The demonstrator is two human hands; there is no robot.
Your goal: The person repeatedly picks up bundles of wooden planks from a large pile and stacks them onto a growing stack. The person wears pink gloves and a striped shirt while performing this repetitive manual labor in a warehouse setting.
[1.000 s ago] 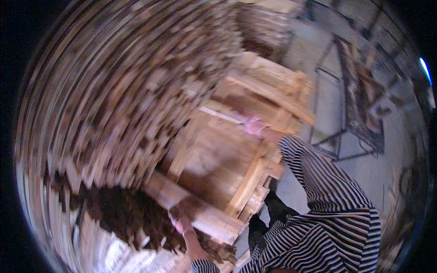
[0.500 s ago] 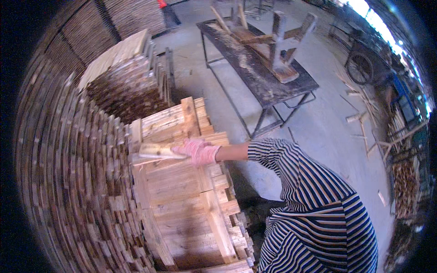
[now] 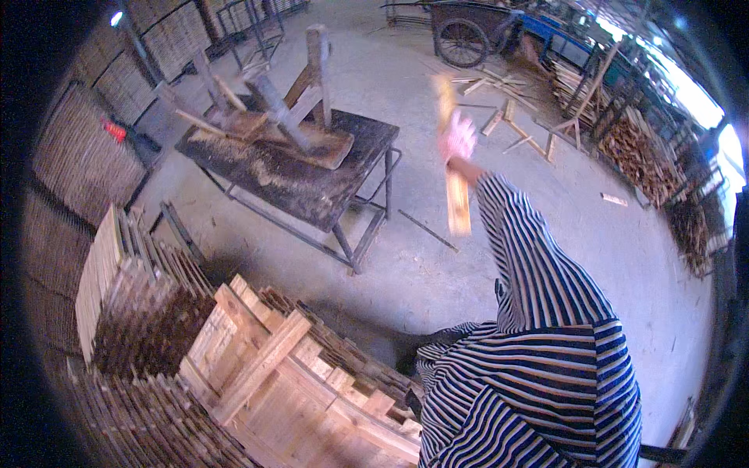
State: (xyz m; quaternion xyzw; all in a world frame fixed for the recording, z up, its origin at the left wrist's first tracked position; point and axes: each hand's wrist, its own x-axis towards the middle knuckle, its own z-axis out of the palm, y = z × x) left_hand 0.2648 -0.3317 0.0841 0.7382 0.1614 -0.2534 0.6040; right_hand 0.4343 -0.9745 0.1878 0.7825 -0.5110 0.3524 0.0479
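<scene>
My right hand [image 3: 456, 139], in a pink glove, is raised at arm's length in front of me and is closed around a pale wooden slat [image 3: 458, 204]. The slat hangs roughly upright, blurred, above the concrete floor to the right of a dark metal table [image 3: 312, 183]. My striped sleeve [image 3: 530, 265] runs from the lower right up to the hand. My left hand is out of the picture. A light wooden pallet frame [image 3: 265, 366] lies on stacked wood at the lower left, well below and behind the raised hand.
A wooden jig of posts and boards [image 3: 289, 117] stands on the table. Stacks of slats [image 3: 117, 288] fill the left side. A wheeled cart [image 3: 462, 43] stands at the far top, and wood piles [image 3: 640, 140] and loose offcuts lie at the right.
The view has swung from the slat stacks to the workshop floor. My right hand has left the pallet frame and risen forward, now holding a slat.
</scene>
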